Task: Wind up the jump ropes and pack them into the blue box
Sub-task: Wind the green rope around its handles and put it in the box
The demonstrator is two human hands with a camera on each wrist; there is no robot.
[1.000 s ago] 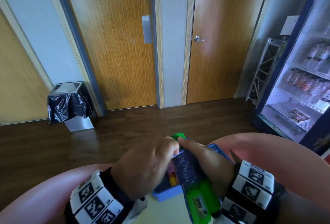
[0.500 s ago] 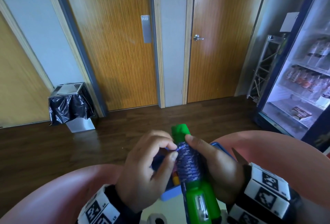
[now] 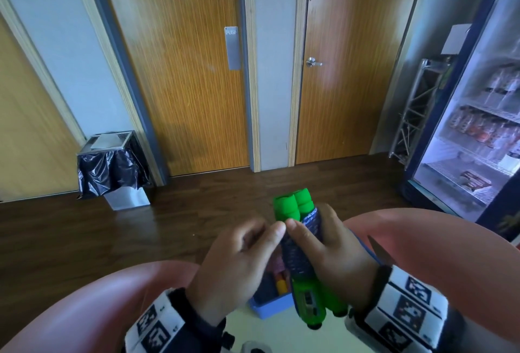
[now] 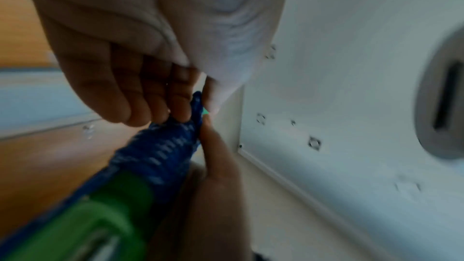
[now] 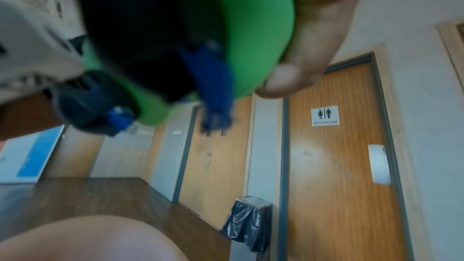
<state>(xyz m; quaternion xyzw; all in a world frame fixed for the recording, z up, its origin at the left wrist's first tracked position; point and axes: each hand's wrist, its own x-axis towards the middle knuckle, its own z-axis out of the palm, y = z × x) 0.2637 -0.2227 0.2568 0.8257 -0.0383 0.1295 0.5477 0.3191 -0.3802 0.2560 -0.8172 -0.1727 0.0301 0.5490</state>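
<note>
A jump rope [image 3: 298,257] with two green handles side by side has its dark blue cord wound tightly round them. My right hand [image 3: 326,251] grips the bundle, thumb on the cord, the handles' green ends [image 3: 292,205] sticking out above. My left hand [image 3: 242,262] pinches the cord's end against the top of the winding; in the left wrist view the curled fingertips [image 4: 175,112] press on the blue cord [image 4: 160,152]. The right wrist view shows a green handle [image 5: 251,27] in my grip. Below my hands stands the blue box [image 3: 270,306], with coloured items inside, mostly hidden.
The box sits on a pale table [image 3: 281,335] between pink rounded shapes [image 3: 70,310] on both sides. Beyond are a dark wood floor, a bin with a black bag [image 3: 112,167], wooden doors and a glass-door fridge [image 3: 472,141] at the right.
The bundle has risen and tipped more upright, so both green handle ends now show above my hands. My left fingers stay at the top of the winding.
</note>
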